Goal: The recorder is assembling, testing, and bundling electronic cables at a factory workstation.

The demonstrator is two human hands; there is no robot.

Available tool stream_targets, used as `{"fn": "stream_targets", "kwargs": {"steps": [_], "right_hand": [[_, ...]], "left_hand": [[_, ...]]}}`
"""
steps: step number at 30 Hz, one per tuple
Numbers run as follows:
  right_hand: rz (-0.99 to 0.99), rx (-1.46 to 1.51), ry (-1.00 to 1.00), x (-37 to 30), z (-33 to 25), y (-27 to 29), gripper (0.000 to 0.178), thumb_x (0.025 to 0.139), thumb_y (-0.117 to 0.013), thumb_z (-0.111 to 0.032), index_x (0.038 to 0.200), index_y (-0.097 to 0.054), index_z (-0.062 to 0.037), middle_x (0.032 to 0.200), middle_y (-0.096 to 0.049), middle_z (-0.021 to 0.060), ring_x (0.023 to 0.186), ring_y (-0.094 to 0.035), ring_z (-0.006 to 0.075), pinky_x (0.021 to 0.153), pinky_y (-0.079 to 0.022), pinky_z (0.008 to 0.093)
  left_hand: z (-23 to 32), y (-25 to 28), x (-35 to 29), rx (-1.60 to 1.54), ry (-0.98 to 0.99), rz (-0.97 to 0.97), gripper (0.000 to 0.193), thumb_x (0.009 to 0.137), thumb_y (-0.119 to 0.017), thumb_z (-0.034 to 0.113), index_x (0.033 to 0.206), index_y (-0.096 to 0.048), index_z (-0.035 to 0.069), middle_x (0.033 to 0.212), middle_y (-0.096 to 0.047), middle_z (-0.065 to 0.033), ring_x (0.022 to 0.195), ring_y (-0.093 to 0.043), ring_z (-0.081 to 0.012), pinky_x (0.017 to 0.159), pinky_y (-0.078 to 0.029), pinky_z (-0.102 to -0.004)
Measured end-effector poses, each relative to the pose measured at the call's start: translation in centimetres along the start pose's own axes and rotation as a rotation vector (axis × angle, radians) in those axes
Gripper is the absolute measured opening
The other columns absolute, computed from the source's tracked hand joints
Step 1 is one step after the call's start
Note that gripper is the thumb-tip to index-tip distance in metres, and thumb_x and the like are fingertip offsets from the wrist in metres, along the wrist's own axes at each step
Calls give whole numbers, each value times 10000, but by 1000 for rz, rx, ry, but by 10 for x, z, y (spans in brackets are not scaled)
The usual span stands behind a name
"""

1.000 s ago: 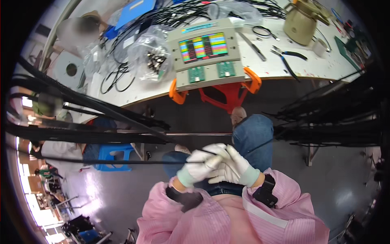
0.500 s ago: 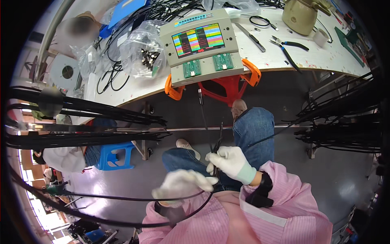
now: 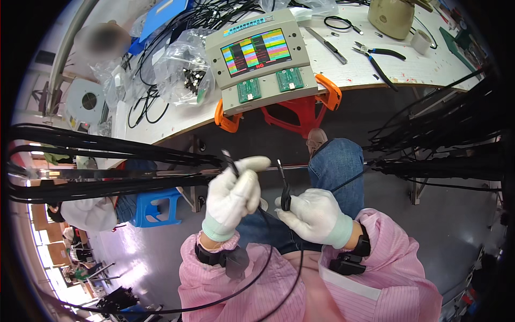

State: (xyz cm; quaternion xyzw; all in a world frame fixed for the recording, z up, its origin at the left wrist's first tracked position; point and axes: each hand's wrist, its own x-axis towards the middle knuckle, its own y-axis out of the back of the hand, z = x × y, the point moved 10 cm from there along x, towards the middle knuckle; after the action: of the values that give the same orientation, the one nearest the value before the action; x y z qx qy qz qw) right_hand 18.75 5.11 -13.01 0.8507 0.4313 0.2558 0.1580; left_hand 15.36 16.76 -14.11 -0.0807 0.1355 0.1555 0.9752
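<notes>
Cable: thin black cable, one plug end in each hand, slack looping toward the lap.
Left hand: white-gloved, fist closed round one plug end.
Right hand: white-gloved, fingers pinching the other plug upright.
Beyond hands: grey tester box with striped colour screen on white bench.

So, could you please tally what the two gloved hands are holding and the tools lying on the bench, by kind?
Cable ends in hand: 2 (left hand holds cable end; right hand holds plug)
Testers: 1
Pliers: 1
Tape rolls: 1
Total: 5
</notes>
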Motion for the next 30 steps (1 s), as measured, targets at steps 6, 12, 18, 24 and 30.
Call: {"fn": "stream_targets", "kwargs": {"steps": [6,12,18,24,30], "right_hand": [[-266,690,-34,-6,4,-25,149,805,-539,-130,851,-611,-9,599,-589,80,570,-591,220,540,-456,315],[-195,876,-126,-7,7,-31,119,790,-557,-119,780,-613,-14,571,-571,91,548,-583,238,513,-452,325],[6,259,15,0,2,-1,129,735,-603,-136,654,-578,-38,513,-524,114,477,-552,272,447,-433,345],[54,157,-16,1,-3,16,221,717,-616,-211,573,-525,-68,461,-493,108,429,-532,290,412,-425,361],[132,95,88,0,-20,37,222,627,-687,-126,506,-506,-81,449,-454,78,368,-459,241,363,-333,324]], "left_hand": [[-5,-25,-4,-7,96,-6,286,830,-529,115,1042,-523,-78,552,-487,-9,427,-388,-44,407,-280,-175],[-4,-29,-6,-27,157,3,198,803,-563,58,963,-595,-55,671,-524,-9,527,-439,-45,467,-320,-172],[8,-42,-3,18,-56,-93,185,751,-602,40,912,-614,-51,738,-519,-25,590,-464,-64,502,-344,-182],[24,-50,-7,245,-236,-95,195,711,-627,30,888,-615,-51,724,-510,-26,617,-474,-70,529,-367,-198],[21,-38,-13,132,-104,81,154,709,-620,36,841,-607,-43,730,-516,-31,611,-470,-71,518,-362,-191]]}}
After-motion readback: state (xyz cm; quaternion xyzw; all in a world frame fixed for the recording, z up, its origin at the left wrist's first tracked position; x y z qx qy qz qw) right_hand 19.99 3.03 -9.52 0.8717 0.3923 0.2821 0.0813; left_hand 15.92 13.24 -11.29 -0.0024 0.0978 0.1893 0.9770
